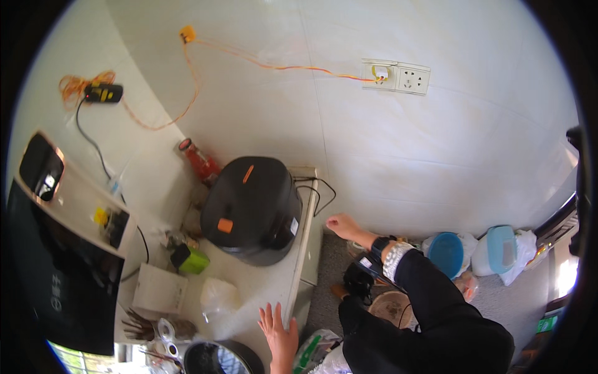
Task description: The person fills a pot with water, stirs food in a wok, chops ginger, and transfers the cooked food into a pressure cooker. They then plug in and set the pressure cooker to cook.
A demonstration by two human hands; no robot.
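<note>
My left hand point(280, 334) is spread with its fingers apart near the front edge of the white countertop point(261, 292), holding nothing. A clear plastic bag with pale contents point(219, 298) lies just beyond its fingertips. Out past the counter's end, my right hand point(344, 226) is curled before the tiled wall, with nothing visible in it. A black power cord point(332, 192) loops off the counter close to that hand without visibly touching it. On the counter sits a black rice cooker point(252, 210) with orange marks on its lid.
A wall socket panel point(413, 79) carries a plugged-in orange twisted wire point(299, 68). A red-filled bottle point(201, 161) stands behind the cooker, a green-and-black box point(190, 258) beside it. The black range hood point(70, 266) is at left. On the floor are a blue basin point(446, 255) and a woven basket point(390, 305).
</note>
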